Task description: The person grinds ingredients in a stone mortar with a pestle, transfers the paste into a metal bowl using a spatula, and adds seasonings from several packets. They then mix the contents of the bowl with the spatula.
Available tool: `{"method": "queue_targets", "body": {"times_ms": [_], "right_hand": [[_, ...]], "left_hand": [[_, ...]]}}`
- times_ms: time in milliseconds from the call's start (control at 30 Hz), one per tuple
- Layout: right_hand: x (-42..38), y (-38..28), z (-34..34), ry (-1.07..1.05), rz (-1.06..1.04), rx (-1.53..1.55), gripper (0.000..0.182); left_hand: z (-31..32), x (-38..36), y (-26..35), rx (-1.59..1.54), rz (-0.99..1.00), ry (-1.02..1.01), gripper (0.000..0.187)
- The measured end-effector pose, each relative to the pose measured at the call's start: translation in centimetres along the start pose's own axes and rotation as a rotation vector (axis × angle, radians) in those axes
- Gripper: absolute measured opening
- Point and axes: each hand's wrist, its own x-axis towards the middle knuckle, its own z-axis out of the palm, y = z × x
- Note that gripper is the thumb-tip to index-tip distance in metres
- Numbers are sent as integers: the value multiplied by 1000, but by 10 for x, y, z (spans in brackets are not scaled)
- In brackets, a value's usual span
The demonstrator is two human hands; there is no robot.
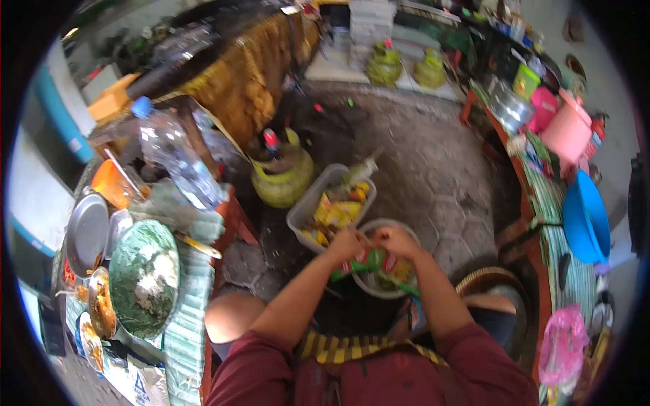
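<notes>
Green packet point(366, 262), two-handed grip.
Left hand point(347, 243) and right hand point(397, 242) pinch it between them, over white tub point(383, 295).

The floor point(440, 176) is grey hexagonal paving. Left of the floor stands a pale-green table point(193, 298); right of the floor, a long bench point(544, 199) and pale wall point(613, 74); beyond it, a ledge point(332, 68).

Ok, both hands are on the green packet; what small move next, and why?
Probably ease the green packet's top edge apart: the left hand and right hand both pinch it there, and the round tub lies below. Whether it's already open, I can't tell.
</notes>
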Motion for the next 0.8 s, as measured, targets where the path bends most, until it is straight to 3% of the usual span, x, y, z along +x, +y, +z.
{"method": "queue_targets", "body": {"times_ms": [67,167,233,333,400,467,567,700,800], "right_hand": [[-2,3,4,-10,93,143,5],[-2,33,21,128,-1,168,7],[-6,22,22,186,-2,158,9],[-8,26,32,308,113,217,6],[-7,38,42,384,165,320,7],[-5,51,50,393,221,421,9],[-1,60,61,466,395,982,5],[-4,82,65,562,401,1183,4],[-10,111,50,626,602,1312,4]], "left_hand": [[-1,-6,10,-254,-183,-95,18],[24,5,-20,-299,-201,-76,20],[23,5,-9,-630,-440,-36,22],[39,9,-23,-818,-457,1,24],[48,12,-22,-770,-459,26,22],[58,13,-21,-578,-341,159,21],[74,20,-31,-500,-299,254,23],[90,29,-54,-398,-292,321,23],[97,20,-53,-379,-293,342,22]]}}
